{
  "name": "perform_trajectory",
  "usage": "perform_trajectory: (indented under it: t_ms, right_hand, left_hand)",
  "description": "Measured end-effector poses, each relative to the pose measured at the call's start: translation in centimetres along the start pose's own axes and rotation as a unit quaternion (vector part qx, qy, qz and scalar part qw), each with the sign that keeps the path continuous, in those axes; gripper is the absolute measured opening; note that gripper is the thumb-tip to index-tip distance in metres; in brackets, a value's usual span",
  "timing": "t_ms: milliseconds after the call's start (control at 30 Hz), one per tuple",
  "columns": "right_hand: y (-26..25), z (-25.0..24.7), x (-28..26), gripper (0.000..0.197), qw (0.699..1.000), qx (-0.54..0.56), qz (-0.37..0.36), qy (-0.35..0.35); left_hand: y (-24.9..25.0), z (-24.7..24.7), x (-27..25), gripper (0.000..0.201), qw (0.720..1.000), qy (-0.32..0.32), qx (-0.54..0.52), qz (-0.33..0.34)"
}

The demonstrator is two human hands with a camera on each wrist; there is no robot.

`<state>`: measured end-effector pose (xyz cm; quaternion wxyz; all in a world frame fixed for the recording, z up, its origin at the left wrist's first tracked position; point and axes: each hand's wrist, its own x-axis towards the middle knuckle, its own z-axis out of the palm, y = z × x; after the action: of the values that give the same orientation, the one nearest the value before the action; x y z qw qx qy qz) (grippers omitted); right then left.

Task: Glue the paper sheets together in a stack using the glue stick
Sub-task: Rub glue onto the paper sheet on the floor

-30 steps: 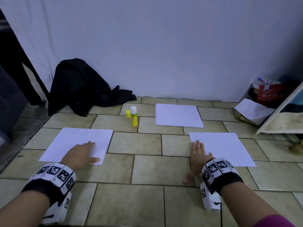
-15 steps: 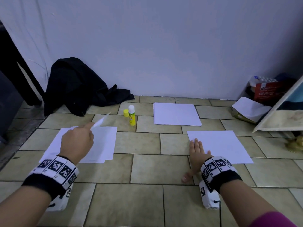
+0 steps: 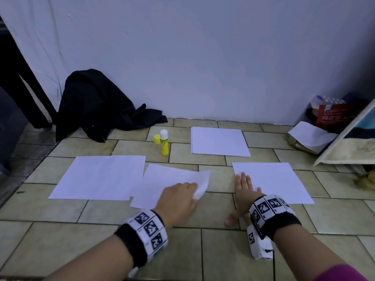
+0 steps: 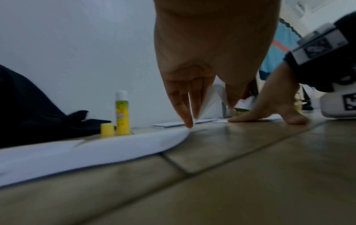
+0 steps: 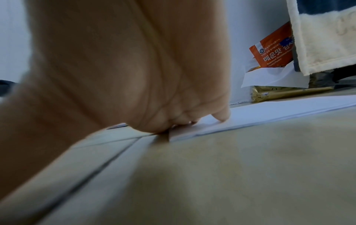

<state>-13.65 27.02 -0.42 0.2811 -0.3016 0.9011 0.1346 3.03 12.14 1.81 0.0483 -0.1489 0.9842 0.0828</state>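
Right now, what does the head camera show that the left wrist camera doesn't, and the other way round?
Only the head view shows the whole layout: the left sheet, the far stack, the right sheet, and the red packet by the wall. Only the left wrist view shows, from below, the left hand's fingertips pinching the lifted sheet's curled edge. Both show that sheet, the uncapped glue stick with its yellow cap, the black cloth, and the right hand flat on the floor.

Beige tiled floor (image 3: 203, 250), plain white wall (image 3: 203, 57), black cloth heap (image 3: 95, 104), dim light.
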Motion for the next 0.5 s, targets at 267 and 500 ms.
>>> perform_trajectory:
  t_ms: [267,500]
  right_hand:
    - [0.8,-2.5,-0.7,0.133,0.998,0.047,-0.028,0.036]
    - [1.4,-5.3,0.7,0.087,0.994,0.077,-0.021,0.081]
  left_hand:
    - [-1.3,1.1,2.1,0.043,0.989,-0.065,-0.112,0.075]
    - [-3.6,0.8,3.0,0.068,0.99,-0.117,-0.065,0.041]
